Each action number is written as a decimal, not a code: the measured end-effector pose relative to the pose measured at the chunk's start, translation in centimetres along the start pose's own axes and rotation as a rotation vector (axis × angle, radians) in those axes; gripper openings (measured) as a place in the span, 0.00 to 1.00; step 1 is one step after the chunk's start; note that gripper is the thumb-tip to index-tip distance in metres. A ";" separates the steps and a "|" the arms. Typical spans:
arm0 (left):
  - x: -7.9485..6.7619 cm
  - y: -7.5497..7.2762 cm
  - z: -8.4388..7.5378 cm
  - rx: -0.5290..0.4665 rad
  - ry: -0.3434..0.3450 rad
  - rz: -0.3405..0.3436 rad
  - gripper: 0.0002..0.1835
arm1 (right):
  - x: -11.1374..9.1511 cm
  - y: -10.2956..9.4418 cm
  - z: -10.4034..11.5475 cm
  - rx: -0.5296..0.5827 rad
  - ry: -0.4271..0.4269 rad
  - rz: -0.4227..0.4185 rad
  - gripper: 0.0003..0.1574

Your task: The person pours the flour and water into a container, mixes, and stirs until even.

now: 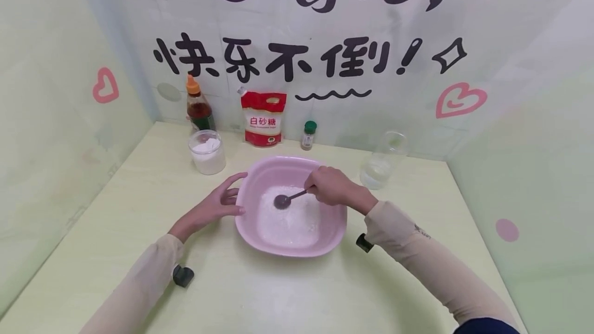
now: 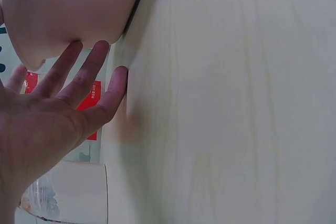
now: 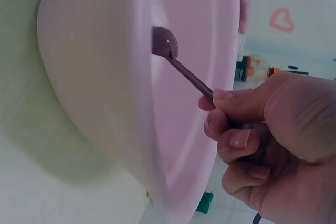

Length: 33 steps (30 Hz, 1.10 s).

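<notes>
A pink plastic basin [image 1: 291,251] with a layer of white powder [image 1: 287,226] in its bottom stands mid-table. My right hand [image 1: 330,185] pinches the handle of a dark spoon [image 1: 282,201] between thumb and curled fingers. The spoon's bowl is low inside the basin, over the powder. In the right wrist view, the near rim partly hides that bowl [image 3: 166,43]. My left hand [image 1: 218,202] rests against the basin's left side, thumb at the rim. Its other fingers [image 2: 84,77] are spread and fairly straight along the outer wall in the left wrist view.
Behind the basin stand a clear jar of white powder [image 1: 209,156], a sauce bottle [image 1: 200,112] with orange cap, a red-and-white sugar pouch [image 1: 263,120] and a small green-capped shaker [image 1: 308,136]. A clear glass container [image 1: 378,169] is at right. Walls border the table.
</notes>
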<state>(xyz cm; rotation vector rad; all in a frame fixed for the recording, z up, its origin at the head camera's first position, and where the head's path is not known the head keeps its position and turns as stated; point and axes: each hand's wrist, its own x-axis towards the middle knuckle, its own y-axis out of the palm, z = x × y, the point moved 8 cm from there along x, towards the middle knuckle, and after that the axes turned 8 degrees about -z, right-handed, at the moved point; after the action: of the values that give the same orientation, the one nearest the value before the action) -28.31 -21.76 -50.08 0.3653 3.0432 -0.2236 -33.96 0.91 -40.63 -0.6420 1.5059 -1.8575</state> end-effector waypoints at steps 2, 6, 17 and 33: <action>0.1 0.0 0.0 -0.002 0.002 0.001 0.49 | -0.5 0.3 0.7 0.039 -0.040 0.034 0.10; 0.1 0.0 0.0 0.008 -0.004 -0.002 0.49 | -1.9 0.5 1.3 0.091 -0.086 0.128 0.10; 0.0 -0.1 0.0 0.029 -0.018 -0.016 0.48 | -2.6 -2.6 -2.4 -0.112 0.077 0.039 0.12; 0.0 0.1 -0.2 0.035 -0.031 -0.018 0.48 | -3.1 -0.5 0.5 -0.007 -0.060 0.054 0.10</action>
<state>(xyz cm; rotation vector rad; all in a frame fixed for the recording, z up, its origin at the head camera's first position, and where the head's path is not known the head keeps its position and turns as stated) -28.26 -21.69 -49.90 0.3330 3.0165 -0.2813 -31.62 2.95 -39.97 -0.6478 1.4776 -1.7778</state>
